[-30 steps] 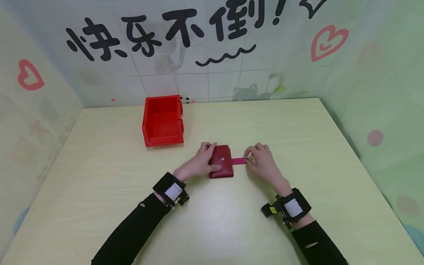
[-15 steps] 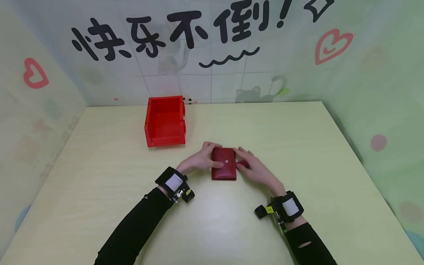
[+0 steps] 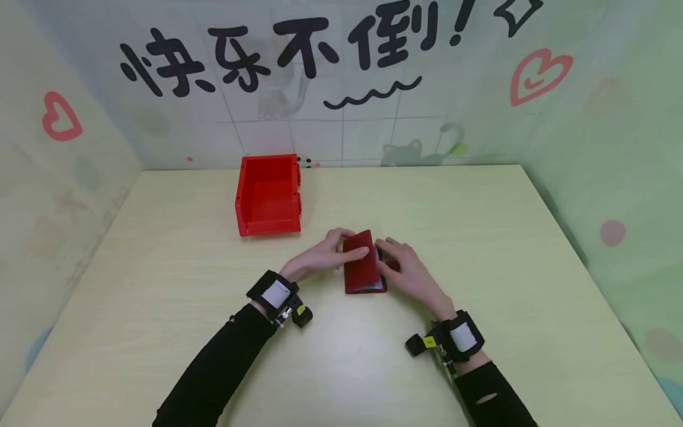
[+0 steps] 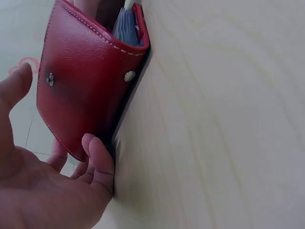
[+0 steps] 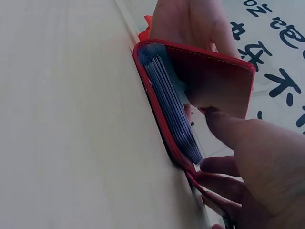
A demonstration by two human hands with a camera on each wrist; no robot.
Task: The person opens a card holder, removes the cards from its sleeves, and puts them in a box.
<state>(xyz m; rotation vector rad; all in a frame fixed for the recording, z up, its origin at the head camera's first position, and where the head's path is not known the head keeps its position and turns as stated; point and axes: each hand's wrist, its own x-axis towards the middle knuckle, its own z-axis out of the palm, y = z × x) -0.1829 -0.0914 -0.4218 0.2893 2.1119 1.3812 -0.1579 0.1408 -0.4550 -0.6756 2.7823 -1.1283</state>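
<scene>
A red leather card wallet lies partly open on the table, its front cover raised at a slant. Inside sits a stack of clear card sleeves, and a stud shows on the cover in the left wrist view. My left hand holds the wallet from its left side, thumb over the cover, fingers around the far end and spine. From the right, my right hand grips the opening edge, thumb tip under the raised cover and fingers by the lower cover and strap.
A red plastic bin stands toward the back left of the pale wooden table. Printed cloth walls enclose the back and both sides. Each wrist wears a strapped-on camera.
The right hand has moved left from the strap's end to the wallet's opening edge. The wallet's cover has gone from flat to raised, showing the sleeves. The left hand stays at the wallet.
</scene>
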